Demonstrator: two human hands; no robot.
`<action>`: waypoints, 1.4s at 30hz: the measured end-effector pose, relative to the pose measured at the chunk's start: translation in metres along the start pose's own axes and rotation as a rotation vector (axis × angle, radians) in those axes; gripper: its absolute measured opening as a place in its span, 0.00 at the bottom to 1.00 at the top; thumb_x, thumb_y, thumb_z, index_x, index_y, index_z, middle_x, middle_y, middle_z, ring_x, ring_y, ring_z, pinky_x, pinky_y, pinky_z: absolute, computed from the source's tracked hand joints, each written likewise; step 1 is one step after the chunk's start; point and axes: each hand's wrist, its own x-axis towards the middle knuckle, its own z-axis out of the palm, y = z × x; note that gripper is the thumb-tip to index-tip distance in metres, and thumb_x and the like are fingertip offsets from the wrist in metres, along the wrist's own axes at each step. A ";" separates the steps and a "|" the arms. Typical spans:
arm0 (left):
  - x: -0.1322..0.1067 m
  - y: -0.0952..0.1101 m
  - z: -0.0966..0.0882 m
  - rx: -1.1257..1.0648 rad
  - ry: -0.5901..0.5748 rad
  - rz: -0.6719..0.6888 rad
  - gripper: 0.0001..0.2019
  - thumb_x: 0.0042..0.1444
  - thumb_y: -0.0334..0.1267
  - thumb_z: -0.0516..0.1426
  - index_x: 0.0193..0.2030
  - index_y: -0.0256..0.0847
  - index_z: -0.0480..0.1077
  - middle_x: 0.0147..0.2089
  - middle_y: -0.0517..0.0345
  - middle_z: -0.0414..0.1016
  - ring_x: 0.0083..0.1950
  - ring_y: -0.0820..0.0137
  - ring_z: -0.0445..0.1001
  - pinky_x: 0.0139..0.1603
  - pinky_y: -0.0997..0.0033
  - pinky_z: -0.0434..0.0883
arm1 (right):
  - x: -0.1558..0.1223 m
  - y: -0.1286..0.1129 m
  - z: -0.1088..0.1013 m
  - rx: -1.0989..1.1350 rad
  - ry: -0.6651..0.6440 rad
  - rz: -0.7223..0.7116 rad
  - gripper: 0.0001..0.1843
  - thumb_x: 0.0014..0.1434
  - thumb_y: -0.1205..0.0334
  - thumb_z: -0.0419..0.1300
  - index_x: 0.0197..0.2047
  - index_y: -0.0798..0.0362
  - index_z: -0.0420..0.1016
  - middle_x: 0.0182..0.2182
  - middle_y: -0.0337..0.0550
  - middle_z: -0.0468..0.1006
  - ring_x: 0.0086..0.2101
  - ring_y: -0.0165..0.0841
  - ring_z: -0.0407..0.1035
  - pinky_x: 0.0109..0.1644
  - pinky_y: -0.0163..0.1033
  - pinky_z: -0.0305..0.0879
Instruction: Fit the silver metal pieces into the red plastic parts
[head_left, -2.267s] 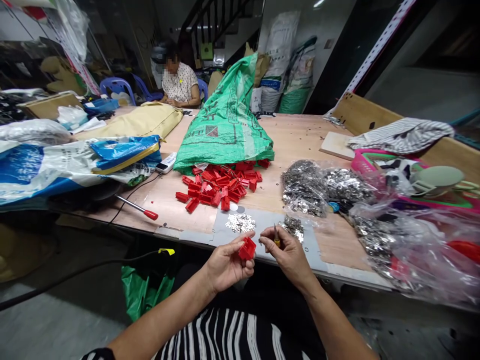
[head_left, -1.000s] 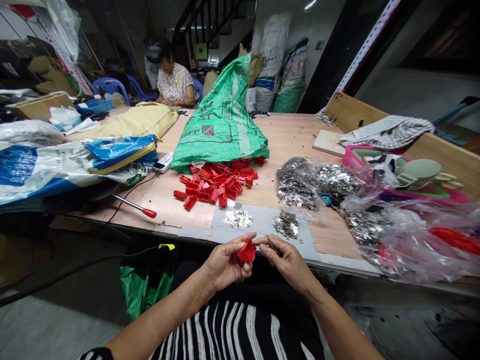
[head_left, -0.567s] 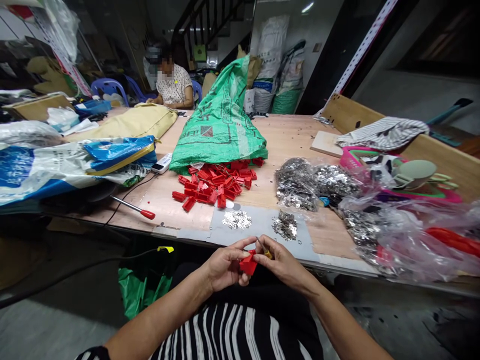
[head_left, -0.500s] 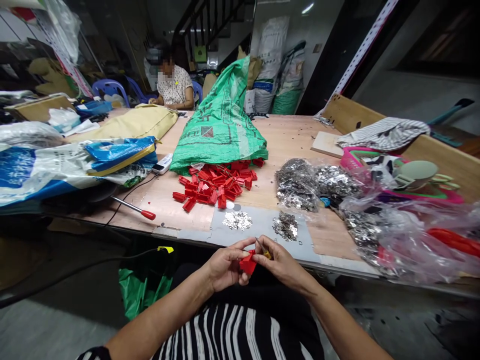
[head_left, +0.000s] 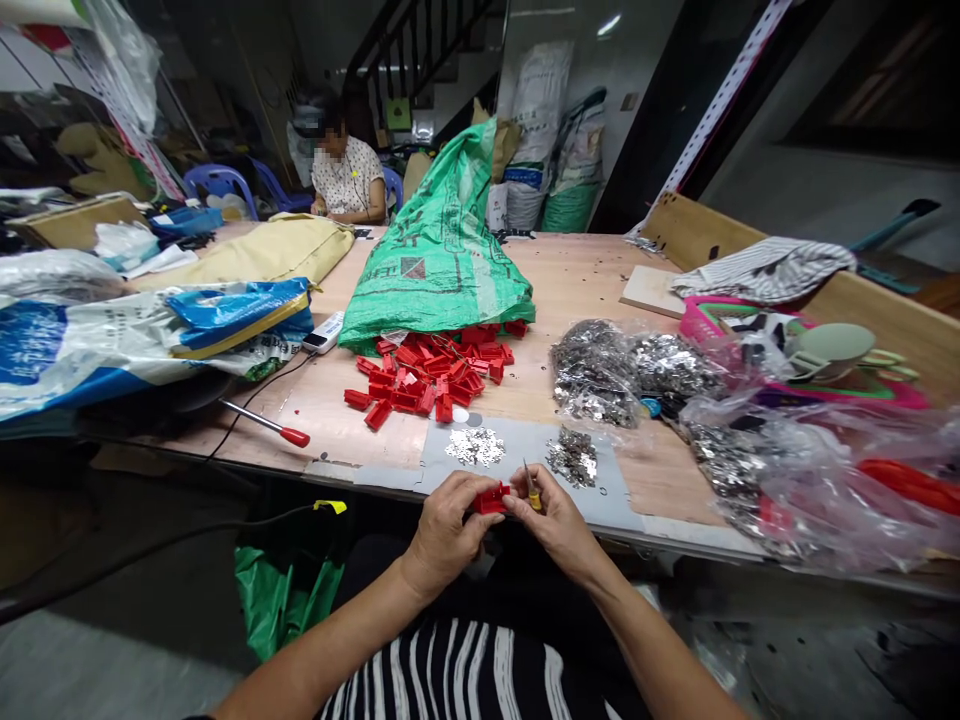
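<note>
Close to the table's front edge, my left hand (head_left: pixel 452 522) is closed around a red plastic part (head_left: pixel 491 497), a small box-like piece. My right hand (head_left: pixel 551 517) holds a small screwdriver-like tool (head_left: pixel 534 490) with a yellow handle and a thin metal shaft pointing up. The right fingertips meet the right end of the red part. Just beyond my hands lie a pile of shiny flat metal pieces (head_left: pixel 475 447) and a darker pile of metal pieces (head_left: pixel 572 456), both on a grey sheet (head_left: pixel 519 437). Farther back, several red parts (head_left: pixel 420 378) spill from a green woven sack (head_left: pixel 442 265).
Plastic bags of metal pieces (head_left: pixel 595 370) and a pink basket (head_left: pixel 697 318) stand at the right. At the left lie a blue-and-white sack (head_left: pixel 135 335) and a red-handled rod (head_left: pixel 294 437). A co-worker (head_left: pixel 349 175) sits across the table.
My left hand has turned over and the red part with it, now higher and lying level. The tool in my right hand has swung from slanting across the part to nearly upright.
</note>
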 end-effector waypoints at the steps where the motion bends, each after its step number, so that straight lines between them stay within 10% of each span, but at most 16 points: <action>1: -0.001 0.000 0.001 0.017 0.007 0.012 0.14 0.55 0.32 0.59 0.49 0.43 0.72 0.43 0.52 0.75 0.46 0.65 0.73 0.48 0.64 0.70 | -0.001 0.000 0.001 0.052 -0.020 0.040 0.18 0.56 0.48 0.61 0.41 0.51 0.63 0.33 0.38 0.68 0.33 0.31 0.63 0.36 0.35 0.60; 13: -0.009 0.000 0.000 -0.044 0.010 0.063 0.12 0.52 0.32 0.62 0.44 0.40 0.72 0.40 0.54 0.76 0.42 0.68 0.74 0.45 0.69 0.71 | -0.017 -0.007 0.001 0.431 -0.153 0.304 0.26 0.49 0.48 0.68 0.46 0.50 0.65 0.30 0.35 0.68 0.22 0.23 0.54 0.24 0.31 0.44; 20: -0.015 -0.007 0.000 -0.234 0.036 -0.175 0.12 0.50 0.36 0.64 0.42 0.39 0.74 0.39 0.55 0.76 0.40 0.67 0.75 0.44 0.69 0.71 | -0.019 -0.006 0.010 0.569 -0.184 0.376 0.24 0.47 0.49 0.69 0.40 0.52 0.65 0.22 0.31 0.63 0.20 0.22 0.52 0.23 0.31 0.42; 32: -0.017 -0.021 -0.018 -0.575 0.150 -0.492 0.17 0.46 0.38 0.65 0.44 0.40 0.69 0.40 0.56 0.76 0.41 0.68 0.75 0.46 0.68 0.72 | 0.025 -0.005 -0.016 -0.672 0.099 -0.045 0.05 0.60 0.62 0.52 0.36 0.51 0.68 0.38 0.45 0.75 0.40 0.38 0.69 0.45 0.41 0.62; 42: -0.016 -0.025 -0.023 -0.378 0.192 -0.418 0.21 0.53 0.39 0.60 0.55 0.45 0.67 0.46 0.55 0.71 0.43 0.68 0.73 0.48 0.67 0.70 | 0.062 -0.003 -0.014 -0.908 0.108 -0.055 0.06 0.61 0.67 0.53 0.40 0.53 0.71 0.39 0.46 0.74 0.41 0.36 0.69 0.46 0.37 0.61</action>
